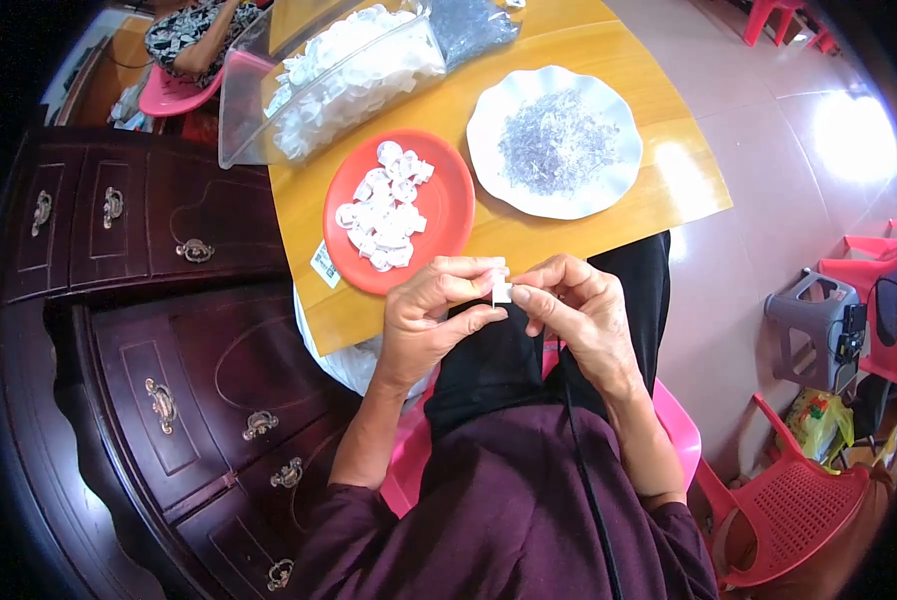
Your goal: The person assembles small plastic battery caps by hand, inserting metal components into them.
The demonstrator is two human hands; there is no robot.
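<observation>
Between my two hands, just off the table's near edge, is a small white plastic part [501,292]. My left hand [436,308] grips it between thumb and fingers from the left. From the other side, my right hand [580,305] has thumb and forefinger pinched together at its right edge; whether a tiny piece sits in that pinch is hidden. Beyond my left hand lies a red plate [448,170] bearing several white plastic parts [383,215]. A white scalloped plate [488,165] to its right holds a heap of small clear pieces [558,140].
A clear bin [243,120] full of white parts stands at the table's far left, beside a bag of dark grey pieces [468,30]. Dark wooden drawers [158,210] flank me on the left. At right are a grey stool [813,320] and a red chair [798,510]. Another person's arm [206,42] shows far left.
</observation>
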